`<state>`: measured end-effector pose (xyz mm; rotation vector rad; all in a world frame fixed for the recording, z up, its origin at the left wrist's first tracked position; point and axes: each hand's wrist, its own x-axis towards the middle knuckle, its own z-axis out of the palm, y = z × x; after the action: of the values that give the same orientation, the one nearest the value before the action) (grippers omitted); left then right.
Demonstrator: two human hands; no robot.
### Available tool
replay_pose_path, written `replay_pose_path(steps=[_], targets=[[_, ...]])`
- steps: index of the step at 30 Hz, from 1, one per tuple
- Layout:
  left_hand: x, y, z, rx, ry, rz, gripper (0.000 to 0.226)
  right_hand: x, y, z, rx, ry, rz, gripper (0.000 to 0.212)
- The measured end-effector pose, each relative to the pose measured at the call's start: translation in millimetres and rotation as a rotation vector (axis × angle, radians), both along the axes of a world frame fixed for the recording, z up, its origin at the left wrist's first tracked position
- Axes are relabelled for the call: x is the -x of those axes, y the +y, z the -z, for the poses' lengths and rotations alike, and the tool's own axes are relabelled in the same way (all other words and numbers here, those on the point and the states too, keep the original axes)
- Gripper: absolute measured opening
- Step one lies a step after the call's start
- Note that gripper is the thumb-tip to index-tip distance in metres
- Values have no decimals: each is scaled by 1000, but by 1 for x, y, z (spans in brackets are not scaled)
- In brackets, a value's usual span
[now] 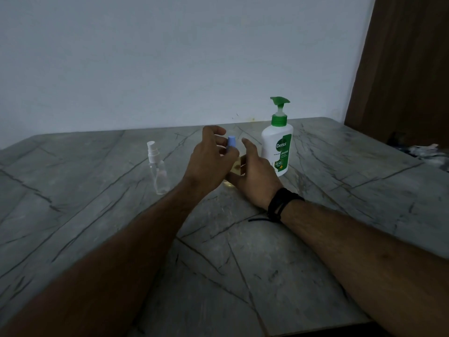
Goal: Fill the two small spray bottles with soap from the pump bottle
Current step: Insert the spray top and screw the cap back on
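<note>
Between the person's two hands, near the middle of a grey veined stone table, stands a small spray bottle with a blue cap. Its body is mostly hidden by the hands; a glimpse of yellowish liquid shows through the gap between them. The left hand reaches in from the left, fingers curled loosely around the cap; whether they actually pinch it cannot be told. The right hand sits just beside the bottle's lower part, fingers fairly straight and relaxed, thumb side toward the bottle; contact with it is not clear. A black corded bracelet circles the right wrist.

Just right of the hands stands the pump bottle, upright, white with a green pump head and a green label. Left of the hands, well apart from them, a second small spray bottle stands upright, clear, with a white spray top, looking empty.

Behind the table rises a plain pale wall. At the far right is a dark brown wooden panel, with blurred items below it at the table's edge.
</note>
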<state>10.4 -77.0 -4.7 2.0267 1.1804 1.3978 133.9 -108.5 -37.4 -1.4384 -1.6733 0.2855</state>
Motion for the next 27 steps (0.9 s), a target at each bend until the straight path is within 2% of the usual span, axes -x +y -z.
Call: replay_pose_path(steps=[2,6,14,18,23,27], targets=[[1,-1,1,-4,-7,13,32,0,1,0,-1,-2,3,94],[0,-3,-1,14,-16,10,53,0,2,0,14,-18,4,96],[0,4,-2,5,13,-9,36,-1,1,0,23,-27,-11,91],[-1,4,1,24,-9,32,37,-2,2,1,29,-26,-3,90],[7,1,10,40,194,38,46,-1,3,3,23,1,2,91],[10,5,2,43,360,-42,50,-2,4,3,27,-4,-5,101]])
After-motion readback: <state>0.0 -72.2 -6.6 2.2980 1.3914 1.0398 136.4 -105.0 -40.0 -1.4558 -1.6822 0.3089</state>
